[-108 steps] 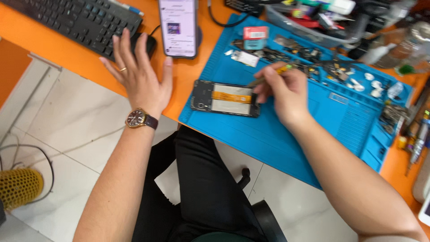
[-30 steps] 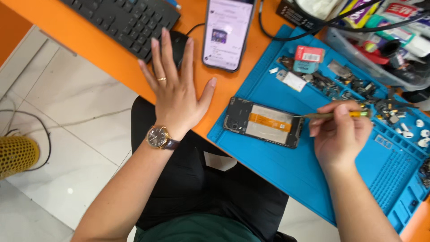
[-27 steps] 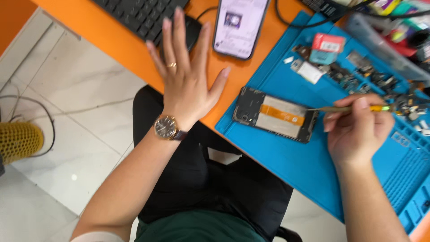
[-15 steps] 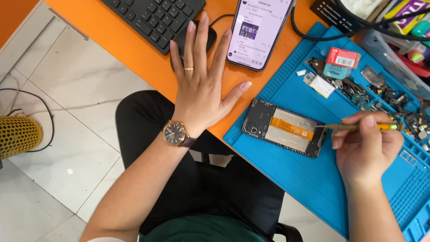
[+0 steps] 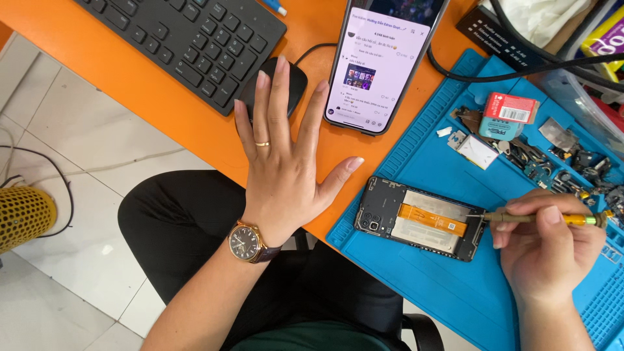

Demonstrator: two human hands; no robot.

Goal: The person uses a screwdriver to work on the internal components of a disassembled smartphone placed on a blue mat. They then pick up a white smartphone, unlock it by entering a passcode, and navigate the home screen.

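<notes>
An opened phone (image 5: 419, 219) with its back cover off lies on the blue work mat (image 5: 448, 292), showing an orange flex strip. My right hand (image 5: 549, 250) grips a small yellow-handled screwdriver (image 5: 552, 218), whose tip touches the phone's right end. My left hand (image 5: 283, 156) lies flat with fingers spread on the orange desk's front edge, its fingertips next to a black mouse (image 5: 292, 81). It wears a ring and a brown wristwatch (image 5: 247, 242).
A lit smartphone (image 5: 383, 62) rests on the desk beyond my left hand, beside a black keyboard (image 5: 188, 39). Several small phone parts and a red-and-teal box (image 5: 507, 114) sit in the mat's far trays. A black cable (image 5: 520, 71) crosses there. Yellow mesh bin (image 5: 23, 218) on the floor.
The view has shifted and closed in on the desk. My right hand keeps the screwdriver at the phone's right end; my left hand stays flat and spread on the desk edge.
</notes>
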